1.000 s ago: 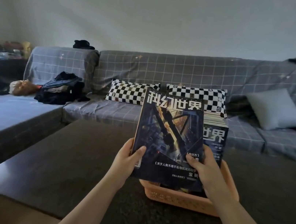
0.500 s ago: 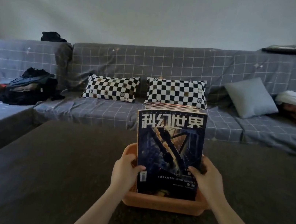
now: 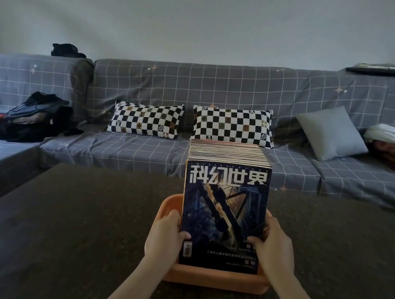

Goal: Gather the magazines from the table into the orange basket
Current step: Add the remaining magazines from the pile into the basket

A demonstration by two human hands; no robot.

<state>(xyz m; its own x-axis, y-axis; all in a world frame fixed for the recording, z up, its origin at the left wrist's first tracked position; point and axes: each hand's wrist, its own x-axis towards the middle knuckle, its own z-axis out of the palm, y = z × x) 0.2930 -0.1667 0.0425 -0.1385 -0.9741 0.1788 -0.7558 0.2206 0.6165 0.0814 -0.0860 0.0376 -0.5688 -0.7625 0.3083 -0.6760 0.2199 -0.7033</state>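
step: seating front magazine (image 3: 223,214) in orange basket (image 3: 215,278) | left hand (image 3: 165,239), right hand (image 3: 271,254) — both grip its edges | next: release; surface (image 3: 78,221) seems bare of magazines

Two bare forearms enter from the near edge, no sleeves showing. Left hand (image 3: 165,236) and right hand (image 3: 275,250): no rings, watch or gloves visible. Nails short, unpainted.

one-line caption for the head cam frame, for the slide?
Both hands, left hand and right hand, grip the front magazine upright in the orange basket on the table.
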